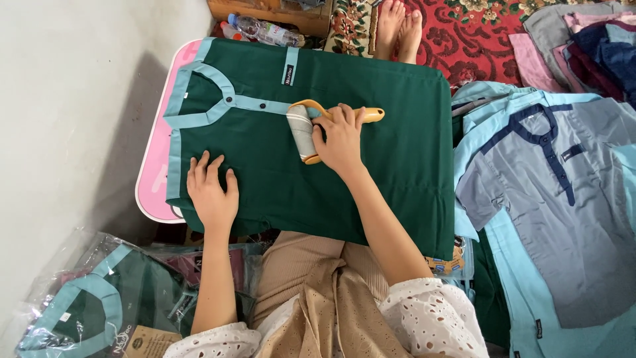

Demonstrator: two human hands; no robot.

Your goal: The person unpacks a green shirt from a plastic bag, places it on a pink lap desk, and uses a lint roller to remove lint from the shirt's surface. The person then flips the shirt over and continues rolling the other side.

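Lint roller [303, 132], one only, with a yellow handle, lies across the chest of a dark green shirt [371, 172], just beside its light blue button strip. The right hand [341, 139] is curled around the handle and presses the roller onto the cloth. The left hand [212, 192] lies flat with its fingers spread on the lower front of the same shirt, holding nothing. One green shirt is spread over a small pink counter [154, 172], which stands against a pale wall [66, 99]. To the right lies a pile of light blue shirts [550, 199]; the top one has dark blue trim, and their number cannot be told. At lower left sits one packed green shirt [93, 311] in clear plastic. Two bare feet [397, 26] of another person rest on a red patterned carpet [477, 33], and one plastic bottle [262, 30] lies beyond the counter.
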